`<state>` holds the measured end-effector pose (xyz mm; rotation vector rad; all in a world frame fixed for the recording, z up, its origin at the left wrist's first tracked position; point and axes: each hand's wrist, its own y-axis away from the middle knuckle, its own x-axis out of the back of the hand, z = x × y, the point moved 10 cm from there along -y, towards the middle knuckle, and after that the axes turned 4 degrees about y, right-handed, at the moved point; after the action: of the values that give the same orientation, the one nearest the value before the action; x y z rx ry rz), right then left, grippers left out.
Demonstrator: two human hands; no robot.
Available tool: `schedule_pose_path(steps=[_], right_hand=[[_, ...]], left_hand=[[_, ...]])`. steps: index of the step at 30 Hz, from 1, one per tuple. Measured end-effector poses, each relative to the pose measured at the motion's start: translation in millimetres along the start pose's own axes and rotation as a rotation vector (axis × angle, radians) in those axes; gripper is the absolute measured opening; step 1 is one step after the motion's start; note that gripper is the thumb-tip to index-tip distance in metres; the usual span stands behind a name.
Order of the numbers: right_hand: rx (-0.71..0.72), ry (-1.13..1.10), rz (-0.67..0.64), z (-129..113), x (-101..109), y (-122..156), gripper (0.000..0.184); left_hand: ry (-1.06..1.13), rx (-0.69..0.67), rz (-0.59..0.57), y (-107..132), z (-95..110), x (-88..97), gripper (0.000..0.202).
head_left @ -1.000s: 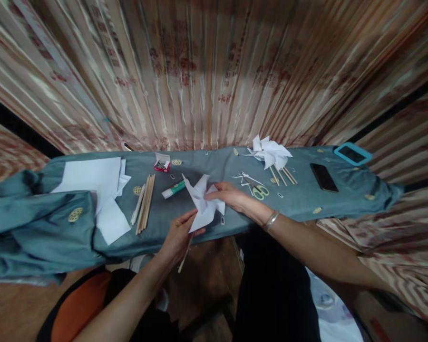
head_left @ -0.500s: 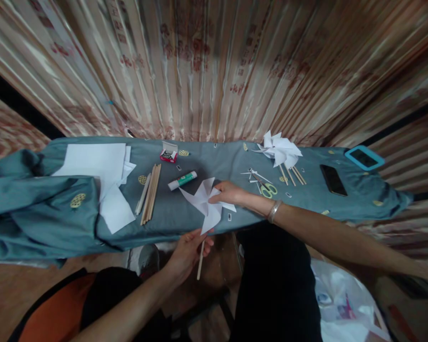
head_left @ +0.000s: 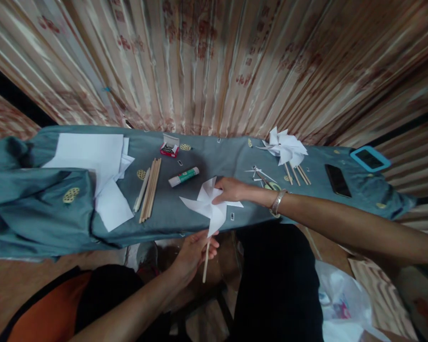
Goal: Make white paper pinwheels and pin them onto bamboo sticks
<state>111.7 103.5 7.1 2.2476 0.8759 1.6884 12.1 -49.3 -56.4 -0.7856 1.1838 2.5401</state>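
Note:
A white paper pinwheel on a thin wooden stick is between my two hands at the table's front edge. My left hand is closed round the stick just below the paper blades, and the stick's lower end pokes out beneath it. From the right, my right hand pinches the pinwheel near its centre; its fingertips are partly hidden by the paper. Behind the pinwheel lies a green and white glue stick. Green-handled scissors are partly covered by my right forearm, beside thin paper scraps.
Several wooden sticks lie left of the glue stick, near white paper sheets. A small red box stands open at the back. Finished pinwheels, a black phone and a blue-framed device lie on the right.
My hands and the pinwheel have shifted slightly to the right, with both grips kept. The right forearm now covers more of the scissors. The camera view has tilted a little.

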Motion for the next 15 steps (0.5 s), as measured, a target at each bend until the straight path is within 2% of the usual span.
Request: schedule_pose_path(steps=[3, 9, 15], right_hand=[[-0.004, 0.038, -0.017, -0.6, 0.0, 0.0, 0.025], [0.022, 0.138, -0.034, -8.7, 2.0, -5.3, 0.031], [0.105, 0.195, -0.083, -18.4, 3.2, -10.9, 0.029]], left_hand=[[0.006, -0.001, 0.002, 1.3, 1.0, -0.1, 0.046], [0.008, -0.009, 0.017, 1.3, 0.6, 1.3, 0.036], [0.018, 0.025, 0.023, -1.7, -4.2, -1.0, 0.048]])
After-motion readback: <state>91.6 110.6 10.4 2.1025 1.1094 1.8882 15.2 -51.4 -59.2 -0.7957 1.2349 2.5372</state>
